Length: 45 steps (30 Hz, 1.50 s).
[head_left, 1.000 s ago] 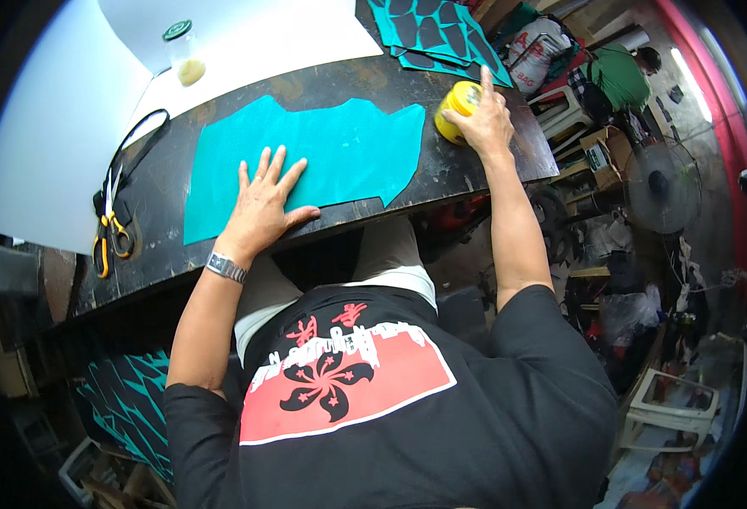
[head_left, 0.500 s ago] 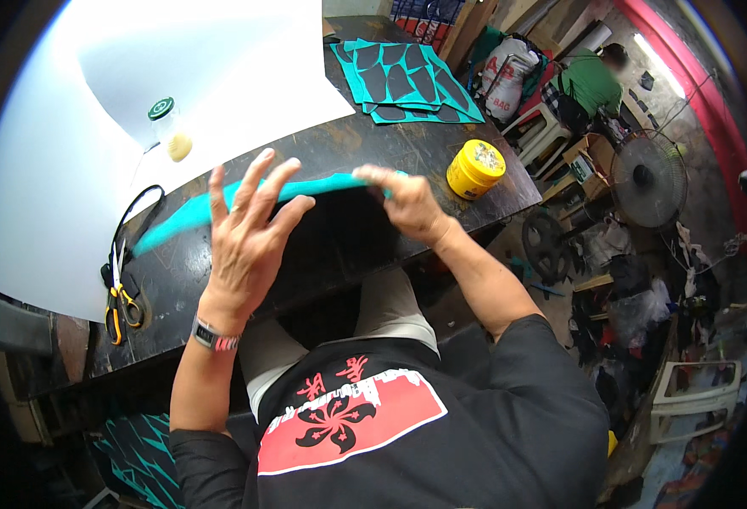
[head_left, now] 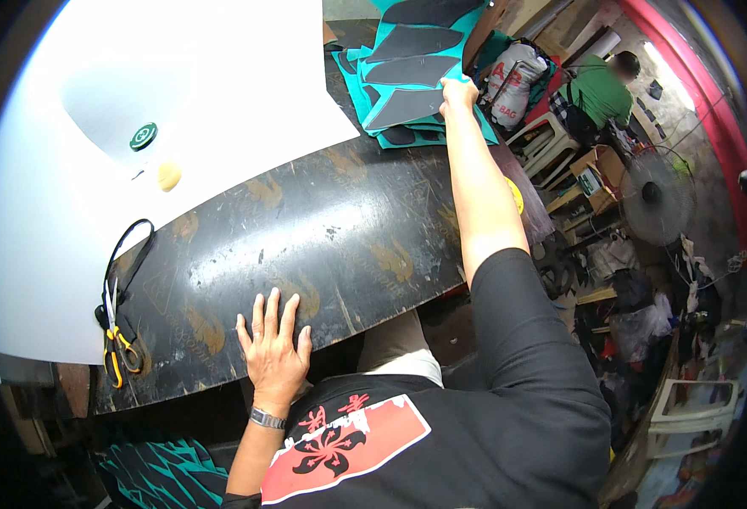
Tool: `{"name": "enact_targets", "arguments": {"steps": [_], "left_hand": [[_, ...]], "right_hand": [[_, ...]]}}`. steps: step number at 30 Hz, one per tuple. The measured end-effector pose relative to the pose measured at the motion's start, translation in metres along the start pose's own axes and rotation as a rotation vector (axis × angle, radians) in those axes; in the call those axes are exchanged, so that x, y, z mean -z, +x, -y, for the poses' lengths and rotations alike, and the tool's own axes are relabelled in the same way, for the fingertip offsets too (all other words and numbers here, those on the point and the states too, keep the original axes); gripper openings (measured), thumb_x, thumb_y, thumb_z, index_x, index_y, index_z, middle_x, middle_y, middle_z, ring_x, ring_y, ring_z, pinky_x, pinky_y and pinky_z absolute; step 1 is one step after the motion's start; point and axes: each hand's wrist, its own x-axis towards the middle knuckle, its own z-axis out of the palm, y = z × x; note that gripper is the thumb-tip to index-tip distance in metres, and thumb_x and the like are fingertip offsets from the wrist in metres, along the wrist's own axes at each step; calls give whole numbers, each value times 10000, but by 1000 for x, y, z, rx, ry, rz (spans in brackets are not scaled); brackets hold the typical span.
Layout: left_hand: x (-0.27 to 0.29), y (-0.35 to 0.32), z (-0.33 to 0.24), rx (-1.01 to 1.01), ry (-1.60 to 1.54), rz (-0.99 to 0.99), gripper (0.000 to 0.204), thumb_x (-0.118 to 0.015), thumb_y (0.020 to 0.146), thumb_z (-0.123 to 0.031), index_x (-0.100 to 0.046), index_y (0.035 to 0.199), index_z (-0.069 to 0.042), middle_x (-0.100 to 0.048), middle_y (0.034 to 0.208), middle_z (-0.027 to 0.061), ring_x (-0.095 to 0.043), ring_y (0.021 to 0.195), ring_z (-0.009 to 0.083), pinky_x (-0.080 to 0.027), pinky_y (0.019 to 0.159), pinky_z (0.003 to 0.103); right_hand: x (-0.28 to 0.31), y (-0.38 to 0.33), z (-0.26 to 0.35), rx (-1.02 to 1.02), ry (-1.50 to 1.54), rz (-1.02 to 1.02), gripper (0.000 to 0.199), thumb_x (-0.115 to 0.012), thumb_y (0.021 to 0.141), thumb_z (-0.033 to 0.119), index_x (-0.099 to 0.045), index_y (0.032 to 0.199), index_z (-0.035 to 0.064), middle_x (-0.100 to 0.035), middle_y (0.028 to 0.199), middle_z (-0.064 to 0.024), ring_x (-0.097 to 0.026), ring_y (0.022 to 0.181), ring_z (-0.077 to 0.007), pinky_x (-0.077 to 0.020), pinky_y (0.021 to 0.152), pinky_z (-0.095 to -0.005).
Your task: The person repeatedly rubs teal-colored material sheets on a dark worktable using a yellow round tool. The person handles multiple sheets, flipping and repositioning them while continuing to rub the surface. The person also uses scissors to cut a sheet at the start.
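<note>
My right hand (head_left: 458, 95) reaches far out over the back of the table, its fingers closed on the right edge of a teal sheet with dark grey patches (head_left: 414, 72). This sheet lies over or just above a stack of similar teal sheets (head_left: 352, 76), which it partly covers; I cannot tell if it touches them all along. At the near edge of the dark table (head_left: 323, 220), my left hand (head_left: 276, 352) rests flat with its fingers spread, holding nothing. Behind my right forearm, only a sliver of the yellow tub (head_left: 516, 195) shows.
Yellow-handled scissors (head_left: 121, 352) and a black strap (head_left: 117, 254) lie at the table's left. A green-lidded jar (head_left: 143, 137) stands on a large white sheet (head_left: 246, 102). To the right are a fan (head_left: 652, 193), a white stool (head_left: 543, 148) and a person in green (head_left: 602, 93).
The teal sheet has gone from the near table to the stack at the back, with my right hand. My left hand has dropped onto the table's near edge.
</note>
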Motion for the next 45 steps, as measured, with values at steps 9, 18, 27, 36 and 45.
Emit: {"name": "enact_targets", "arguments": {"steps": [9, 18, 27, 36, 45], "left_hand": [[3, 6, -3, 42, 1, 36, 541, -646, 885, -296, -584, 1415, -206, -474, 1530, 96, -375, 1449, 323, -246, 1191, 534], [-1, 5, -1, 24, 24, -19, 540, -653, 890, -330, -585, 1414, -219, -478, 1525, 78, -400, 1428, 311, -279, 1176, 531], [10, 0, 5, -151, -280, -208, 258, -661, 937, -181, -718, 1178, -109, -679, 1259, 91, -591, 1230, 337, -414, 1084, 469], [34, -179, 130, 525, -488, -719, 96, -760, 867, -92, -772, 961, -80, -729, 863, 93, -695, 772, 240, -535, 700, 331], [0, -423, 204, 1357, 366, -235, 872, -664, 894, -599, -366, 1553, -112, -271, 1628, 234, -223, 1517, 405, -199, 1184, 618]], "right_hand": [[-28, 0, -87, 393, -1146, -71, 677, -755, 885, 197, -392, 1455, 152, -428, 1454, -234, -518, 1287, -398, -420, 1048, -545], [-14, -37, -87, 528, -1022, 31, 822, -636, 943, 521, -293, 1586, 140, -242, 1642, -209, -144, 1545, -388, -109, 1195, -671], [78, -234, -95, 857, -1221, 1105, 799, -418, 997, 643, -288, 1604, 140, -169, 1689, -152, -82, 1575, -310, -34, 1226, -627], [119, -240, -99, 1143, -1190, 1020, 677, -492, 1030, 506, -326, 1600, 180, -288, 1655, -150, -226, 1543, -325, -173, 1205, -581], [121, -224, -117, 1064, -1159, 1066, 696, -430, 1038, 563, -287, 1613, 198, -230, 1677, -144, -182, 1558, -311, -126, 1203, -618]]}}
